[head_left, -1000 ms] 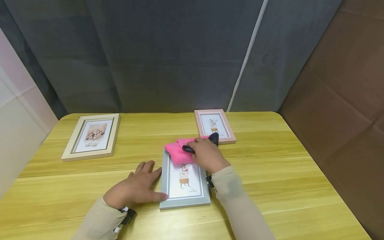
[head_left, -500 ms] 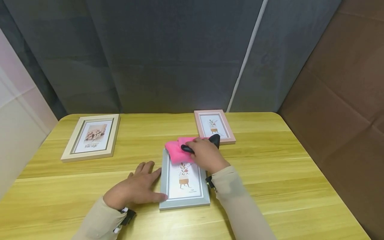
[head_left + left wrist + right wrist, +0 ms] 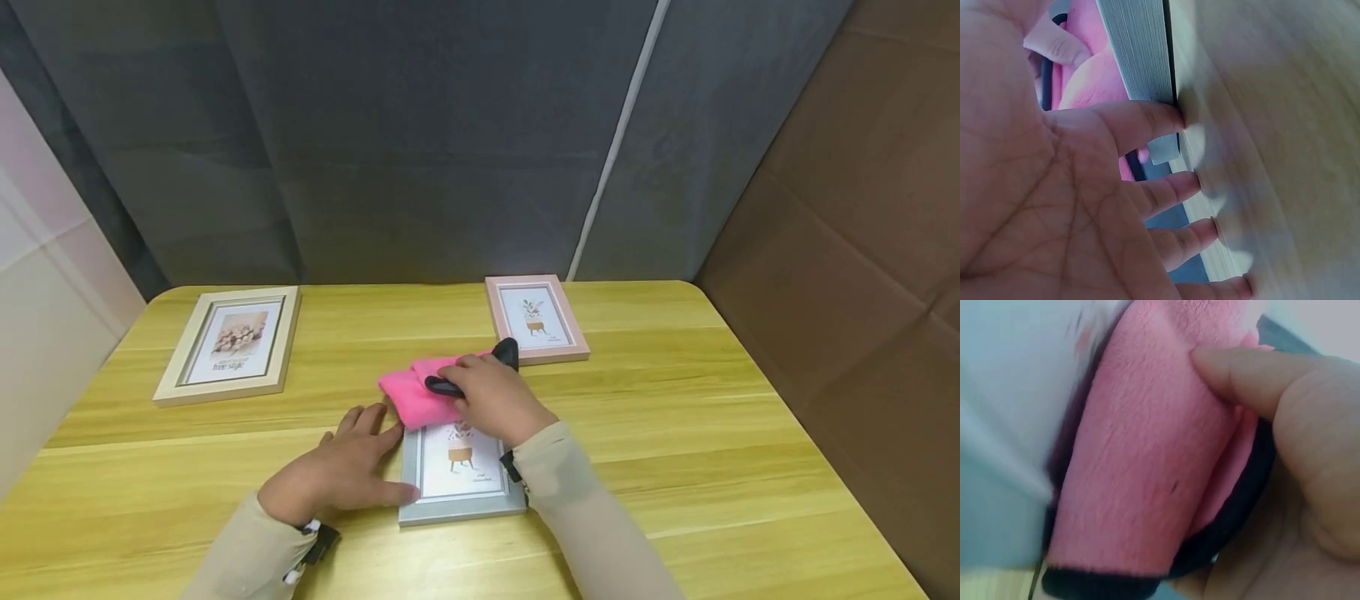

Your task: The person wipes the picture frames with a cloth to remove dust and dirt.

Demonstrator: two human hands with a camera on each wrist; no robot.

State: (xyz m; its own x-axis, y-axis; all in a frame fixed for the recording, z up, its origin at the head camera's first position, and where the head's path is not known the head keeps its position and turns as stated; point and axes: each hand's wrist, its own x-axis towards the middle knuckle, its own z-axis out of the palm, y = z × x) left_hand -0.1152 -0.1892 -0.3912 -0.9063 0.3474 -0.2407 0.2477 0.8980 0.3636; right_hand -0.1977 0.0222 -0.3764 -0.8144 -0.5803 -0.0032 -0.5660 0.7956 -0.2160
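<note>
A grey picture frame (image 3: 461,507) with a plant print lies face up near the front of the table. My right hand (image 3: 498,396) grips a folded pink plush cloth (image 3: 420,398) with black trim, which covers the frame's far end. The right wrist view shows the thumb pressing into the pink cloth (image 3: 1141,444) close to the glass. My left hand (image 3: 341,467) is spread at the frame's left side, thumb on its edge. In the left wrist view, the fingertips (image 3: 1188,184) rest on the wood beside the grey frame (image 3: 1138,56).
A cream picture frame (image 3: 273,367) lies at the back left of the wooden table (image 3: 712,450). Behind the cloth lies a pink picture frame (image 3: 573,333). A dark grey curtain (image 3: 435,150) hangs along the far edge, and a brown one (image 3: 855,208) at the right.
My right hand has slid the pink cloth left and slightly toward me over the grey frame, past its left edge. The left hand and the frames have stayed put.
</note>
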